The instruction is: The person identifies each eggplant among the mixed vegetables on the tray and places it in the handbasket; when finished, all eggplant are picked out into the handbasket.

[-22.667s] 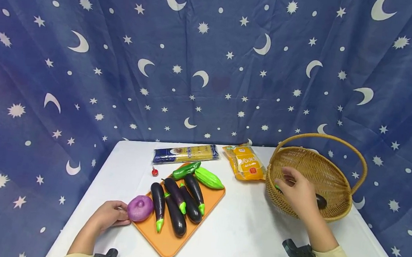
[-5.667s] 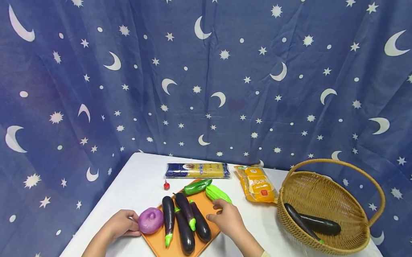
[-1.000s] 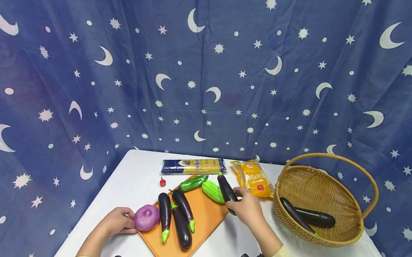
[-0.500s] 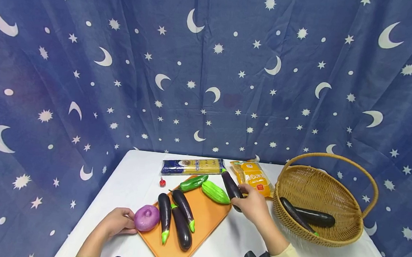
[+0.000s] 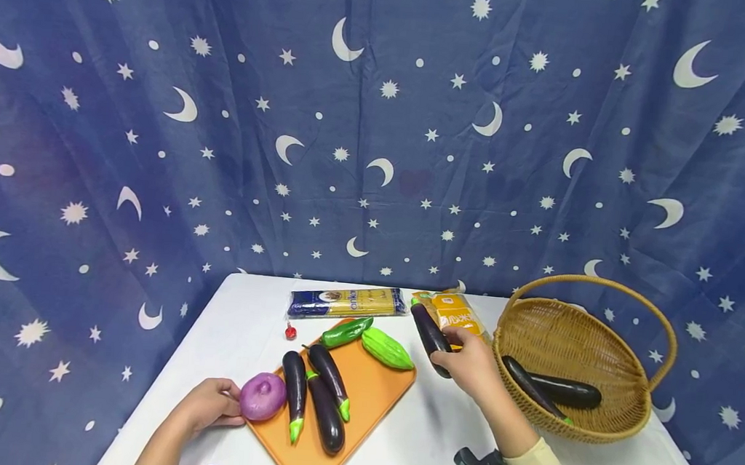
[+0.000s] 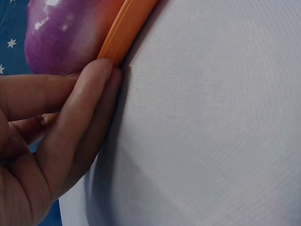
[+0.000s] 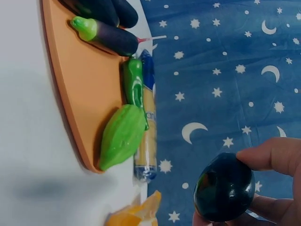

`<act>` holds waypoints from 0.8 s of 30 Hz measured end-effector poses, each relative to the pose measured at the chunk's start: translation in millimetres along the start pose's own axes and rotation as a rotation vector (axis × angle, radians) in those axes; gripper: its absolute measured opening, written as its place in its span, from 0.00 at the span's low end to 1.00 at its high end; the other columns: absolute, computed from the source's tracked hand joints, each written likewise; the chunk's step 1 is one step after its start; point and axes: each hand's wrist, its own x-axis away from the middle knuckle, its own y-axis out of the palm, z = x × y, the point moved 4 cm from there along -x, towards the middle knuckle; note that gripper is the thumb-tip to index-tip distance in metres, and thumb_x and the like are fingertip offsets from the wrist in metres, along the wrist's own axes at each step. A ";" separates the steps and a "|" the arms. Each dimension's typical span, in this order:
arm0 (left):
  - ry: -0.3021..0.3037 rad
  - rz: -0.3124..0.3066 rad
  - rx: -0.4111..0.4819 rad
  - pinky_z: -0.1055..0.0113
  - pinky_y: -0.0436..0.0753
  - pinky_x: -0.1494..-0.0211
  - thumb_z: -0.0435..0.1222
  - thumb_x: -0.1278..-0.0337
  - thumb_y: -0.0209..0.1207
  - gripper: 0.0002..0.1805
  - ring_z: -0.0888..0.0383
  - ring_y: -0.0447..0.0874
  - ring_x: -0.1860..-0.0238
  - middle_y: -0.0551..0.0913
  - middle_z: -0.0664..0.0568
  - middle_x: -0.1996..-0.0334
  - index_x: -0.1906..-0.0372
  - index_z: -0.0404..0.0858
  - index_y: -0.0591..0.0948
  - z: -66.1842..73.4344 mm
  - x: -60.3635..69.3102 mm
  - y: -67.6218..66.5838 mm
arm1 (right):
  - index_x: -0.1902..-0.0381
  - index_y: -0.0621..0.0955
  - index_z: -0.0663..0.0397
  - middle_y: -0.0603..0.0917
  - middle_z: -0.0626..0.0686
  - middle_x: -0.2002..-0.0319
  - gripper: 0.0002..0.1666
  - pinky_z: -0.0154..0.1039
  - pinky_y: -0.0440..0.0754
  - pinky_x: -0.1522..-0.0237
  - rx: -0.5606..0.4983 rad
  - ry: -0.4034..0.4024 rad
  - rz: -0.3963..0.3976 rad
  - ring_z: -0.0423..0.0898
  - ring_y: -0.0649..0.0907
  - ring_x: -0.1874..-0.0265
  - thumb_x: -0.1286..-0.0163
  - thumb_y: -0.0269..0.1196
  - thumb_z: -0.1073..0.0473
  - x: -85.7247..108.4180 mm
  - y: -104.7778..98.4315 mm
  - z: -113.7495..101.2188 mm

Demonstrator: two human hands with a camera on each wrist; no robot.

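- Held eggplant point(image 5: 429, 330): right of centre in the head view, slanting with its green stem end toward the upper left; clear of the worktop point(image 5: 408, 451), to judge by the shadow below it.
- Right hand point(image 5: 470, 364): fingers closed around the eggplant's blunt end, opened only to its thickness, as the right wrist view confirms; gripping this rounded end probably leaves the slim end free.
- Orange tray point(image 5: 369, 400): lower centre, one corner pointing to the bottom edge.
- Left hand point(image 5: 204, 402): lower left, fingers bent and drawn together, pinching the tray's edge, apparently to steady it.
- Purple onion point(image 5: 262, 397): at the tray's left corner, just beside the left fingers.
- Three eggplants point(image 5: 295, 387): side by side on the tray's left half, stem ends not all one way.
- Green pepper point(image 5: 347, 331) and pale green gourd point(image 5: 388, 348): along the tray's far edge, perhaps grouped by colour.
- Wicker basket point(image 5: 568, 335): right side, handle upright, its wide mouth probably turned toward the person for easy reach; two eggplants point(image 5: 566, 392) rest inside.
- Pasta packet point(image 5: 347, 301), small red object point(image 5: 290, 332) and orange bag point(image 5: 458, 316): beyond the tray, seemingly kept aside; the bag partly hidden.
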 end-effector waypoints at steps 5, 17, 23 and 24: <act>0.016 -0.035 0.022 0.58 0.91 0.59 0.19 0.52 0.61 0.10 0.51 0.87 0.69 0.79 0.42 0.68 0.61 0.23 0.77 -0.2 0.4 0.0 | 0.37 0.77 0.61 0.82 0.63 0.44 0.35 0.46 0.89 0.59 -0.023 0.023 -0.003 0.57 0.82 0.51 0.44 0.71 0.59 0.7 -9.1 2.6; 0.002 -0.005 0.017 0.59 0.91 0.59 0.18 0.53 0.61 0.10 0.51 0.87 0.69 0.78 0.41 0.68 0.61 0.23 0.78 3.6 -1.6 0.1 | 0.35 0.75 0.59 0.79 0.64 0.40 0.36 0.52 0.88 0.53 -0.028 0.059 0.000 0.60 0.79 0.46 0.42 0.71 0.59 -0.8 -32.6 7.8; -0.006 -0.029 0.006 0.60 0.91 0.60 0.19 0.51 0.61 0.10 0.52 0.86 0.70 0.79 0.42 0.69 0.62 0.24 0.77 1.8 0.1 0.2 | 0.36 0.76 0.60 0.80 0.64 0.41 0.36 0.51 0.88 0.53 -0.027 0.062 -0.003 0.59 0.80 0.46 0.43 0.71 0.60 2.9 -40.7 15.9; 0.000 -0.036 0.012 0.60 0.91 0.59 0.19 0.51 0.60 0.10 0.53 0.86 0.70 0.79 0.42 0.69 0.61 0.24 0.77 2.1 0.0 0.4 | 0.36 0.76 0.60 0.80 0.64 0.41 0.36 0.51 0.89 0.54 -0.032 0.061 -0.004 0.59 0.80 0.46 0.43 0.71 0.60 2.9 -43.0 16.8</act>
